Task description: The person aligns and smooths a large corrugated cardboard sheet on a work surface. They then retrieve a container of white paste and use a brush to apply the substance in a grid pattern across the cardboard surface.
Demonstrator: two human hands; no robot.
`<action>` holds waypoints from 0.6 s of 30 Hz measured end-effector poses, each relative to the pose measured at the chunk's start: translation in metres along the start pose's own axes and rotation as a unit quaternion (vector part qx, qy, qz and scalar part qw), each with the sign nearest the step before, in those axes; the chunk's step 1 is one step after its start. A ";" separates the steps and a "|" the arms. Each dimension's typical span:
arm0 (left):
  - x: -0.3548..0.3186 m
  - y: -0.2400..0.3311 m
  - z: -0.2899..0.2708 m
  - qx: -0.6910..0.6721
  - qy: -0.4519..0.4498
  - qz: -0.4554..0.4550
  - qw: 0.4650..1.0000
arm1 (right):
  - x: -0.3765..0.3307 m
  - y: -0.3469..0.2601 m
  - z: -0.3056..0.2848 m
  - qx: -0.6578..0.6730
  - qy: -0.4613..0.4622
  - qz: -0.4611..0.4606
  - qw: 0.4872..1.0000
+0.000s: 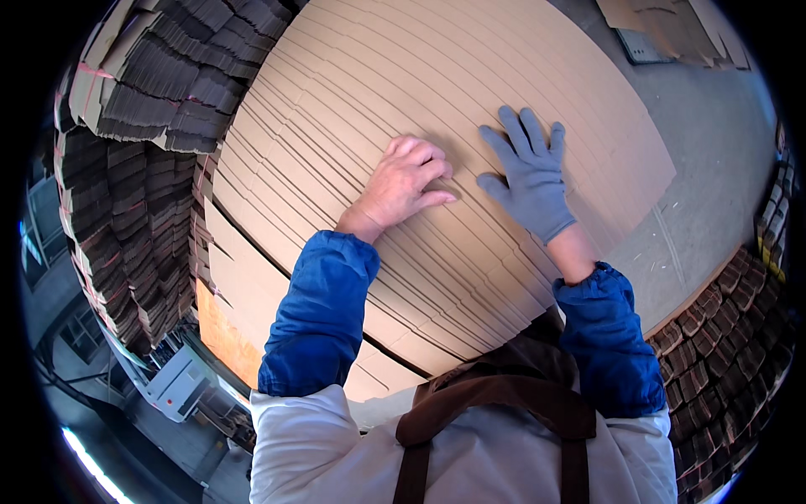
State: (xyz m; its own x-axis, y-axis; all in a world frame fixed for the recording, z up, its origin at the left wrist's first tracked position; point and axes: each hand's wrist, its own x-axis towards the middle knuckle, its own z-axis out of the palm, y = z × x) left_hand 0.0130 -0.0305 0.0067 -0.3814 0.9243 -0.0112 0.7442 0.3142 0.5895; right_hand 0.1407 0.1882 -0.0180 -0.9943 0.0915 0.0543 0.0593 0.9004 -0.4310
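Many flat brown cardboard sheets (378, 76) lie fanned out before me, overlapping like shingles with their edges in slanting rows. My left hand (409, 178) is bare and rests on the middle of them. Its fingers are curled down onto the cardboard, with the thumb pointing right; whether a sheet edge is pinched under them is hidden. To its right, my right hand (529, 172) wears a grey glove. It lies flat on the sheets with the fingers spread and holds nothing.
Tall tied stacks of cardboard pieces (159, 109) stand at the left, close to the sheets. More bundled stacks (722, 353) are at the lower right. Grey floor (697, 126) shows on the right, with cardboard (672, 25) at the far right. A light-grey machine (178, 382) stands lower left.
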 end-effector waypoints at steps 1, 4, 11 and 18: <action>0.000 0.000 0.000 0.000 -0.001 0.002 1.000 | 0.000 0.000 0.000 0.000 0.000 0.001 1.000; -0.001 -0.001 0.001 0.001 0.000 -0.001 1.000 | -0.001 0.002 0.000 -0.002 0.005 -0.003 1.000; -0.002 -0.002 0.003 -0.004 0.003 -0.008 1.000 | -0.004 0.003 0.004 0.002 0.016 -0.009 1.000; -0.002 -0.005 0.005 0.009 0.003 0.010 1.000 | -0.004 0.004 0.004 0.019 0.023 -0.008 1.000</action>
State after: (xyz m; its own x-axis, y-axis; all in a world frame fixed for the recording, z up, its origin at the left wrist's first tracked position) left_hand 0.0129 -0.0331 -0.0002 -0.3705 0.9288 0.0055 0.7614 0.3004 0.5744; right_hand 0.1447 0.1903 -0.0234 -0.9898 0.0982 0.1028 0.0396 0.8849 -0.4641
